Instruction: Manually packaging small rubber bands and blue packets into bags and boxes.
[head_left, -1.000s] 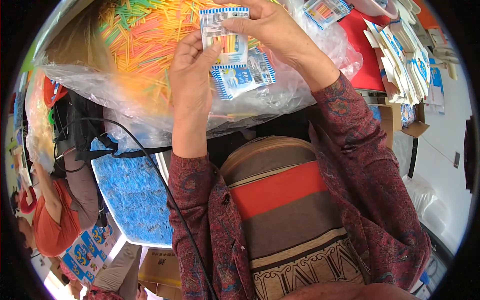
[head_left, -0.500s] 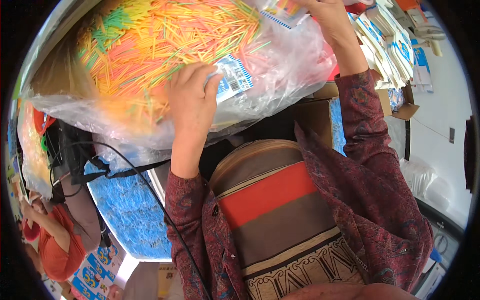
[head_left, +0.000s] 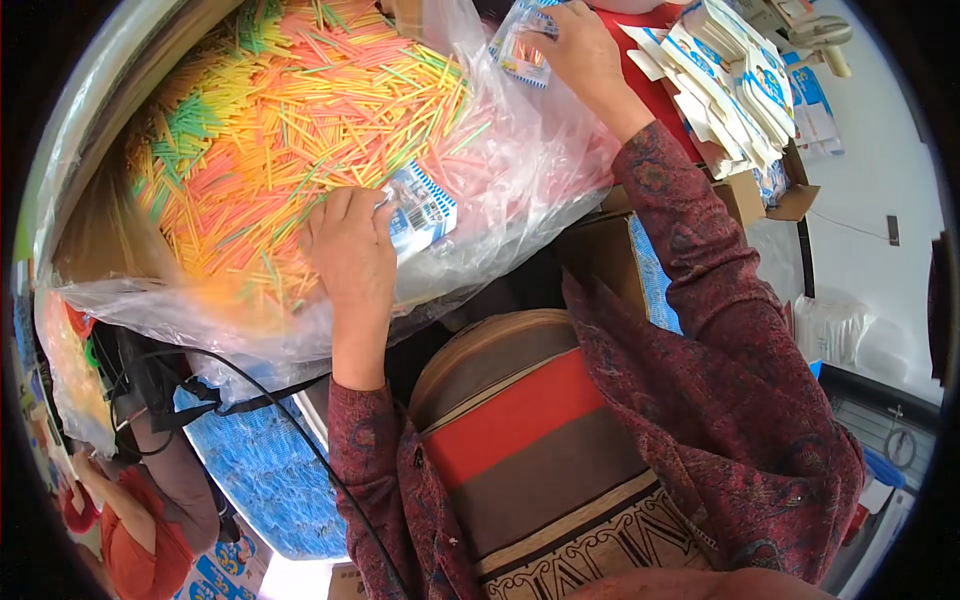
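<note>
My left hand (head_left: pixel 350 245) rests at the near edge of a large heap of thin yellow, pink, orange and green sticks (head_left: pixel 320 110). Its thumb and fingers are closed on a small blue-and-white plastic packet (head_left: pixel 425 208) with a striped edge. Farther off to the right, my right hand (head_left: pixel 583 58) pinches the side of another small clear packet (head_left: pixel 522 62), with coloured sticks visible inside. Beneath that packet lies the crumpled clear plastic sheet (head_left: pixel 530 165) that lines the heap. What my left fingertips touch under the packet is hidden.
A stack of white-and-blue flat cartons (head_left: pixel 735 85) stands on the right by an open cardboard box (head_left: pixel 795 205). Blue packets fill a tray (head_left: pixel 270 470) at lower left. A black cable (head_left: pixel 265 385) crosses near my left sleeve. A person in orange (head_left: pixel 140 530) works at far left.
The view has shifted. My right hand has come leftward with its packet, over the clear plastic sheet. My left hand keeps its packet at the heap's near edge.
</note>
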